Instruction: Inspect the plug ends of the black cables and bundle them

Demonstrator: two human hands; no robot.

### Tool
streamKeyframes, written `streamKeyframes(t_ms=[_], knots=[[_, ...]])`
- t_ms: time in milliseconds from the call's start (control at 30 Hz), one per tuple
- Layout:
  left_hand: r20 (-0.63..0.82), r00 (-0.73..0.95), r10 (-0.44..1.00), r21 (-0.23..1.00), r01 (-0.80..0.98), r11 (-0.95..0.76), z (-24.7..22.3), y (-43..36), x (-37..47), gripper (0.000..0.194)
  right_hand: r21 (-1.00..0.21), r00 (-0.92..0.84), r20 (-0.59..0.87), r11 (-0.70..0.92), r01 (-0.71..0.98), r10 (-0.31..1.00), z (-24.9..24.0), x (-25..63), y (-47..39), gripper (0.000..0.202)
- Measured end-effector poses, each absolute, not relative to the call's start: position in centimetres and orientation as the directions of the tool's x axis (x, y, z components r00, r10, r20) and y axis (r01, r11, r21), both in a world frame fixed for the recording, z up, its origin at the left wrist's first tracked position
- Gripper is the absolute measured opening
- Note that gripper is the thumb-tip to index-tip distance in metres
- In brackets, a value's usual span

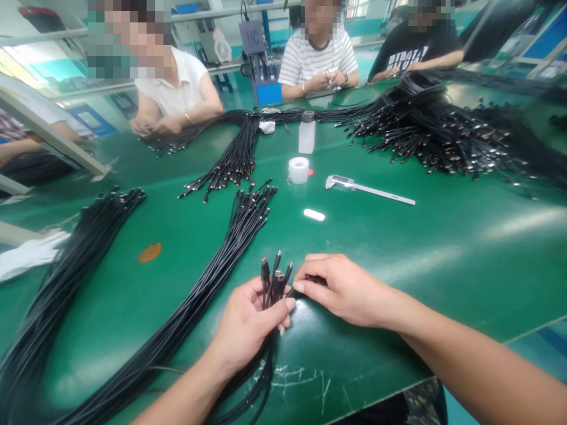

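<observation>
Near the front of the green table, my left hand (252, 316) is wrapped round a small bunch of black cables (268, 348), whose connector ends stick up above the fingers. My right hand (332, 286) is just to its right, thumb and fingers pinched on the end of a black cable (293, 292) beside the bunch. The cable lengths hang down below my left hand toward the table's front edge. A long bundle of black cables (204, 271) lies to the left of my left hand, connectors pointing away.
Another cable bundle (88, 242) lies far left by a white glove (31, 254). Beyond my hands are a white oval piece (314, 215), a caliper (376, 192), a tape roll (298, 170), a bottle (306, 134) and a large cable pile (425, 130). Several people sit opposite.
</observation>
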State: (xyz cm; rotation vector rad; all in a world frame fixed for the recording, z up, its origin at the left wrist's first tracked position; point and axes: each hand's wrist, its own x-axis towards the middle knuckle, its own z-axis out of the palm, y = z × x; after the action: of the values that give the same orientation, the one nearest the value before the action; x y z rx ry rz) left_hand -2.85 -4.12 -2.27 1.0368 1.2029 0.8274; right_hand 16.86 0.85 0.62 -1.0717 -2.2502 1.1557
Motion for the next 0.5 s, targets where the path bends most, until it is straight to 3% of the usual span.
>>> streamKeyframes(t_ms=[500], knots=[[-0.336, 0.18, 0.925, 0.942, 0.055, 0.331, -2.09, -4.18, -2.93, 0.034, -0.812, -0.615, -0.01, 0.353, 0.465, 0.788, 0.66, 16.83, 0.73, 0.018]])
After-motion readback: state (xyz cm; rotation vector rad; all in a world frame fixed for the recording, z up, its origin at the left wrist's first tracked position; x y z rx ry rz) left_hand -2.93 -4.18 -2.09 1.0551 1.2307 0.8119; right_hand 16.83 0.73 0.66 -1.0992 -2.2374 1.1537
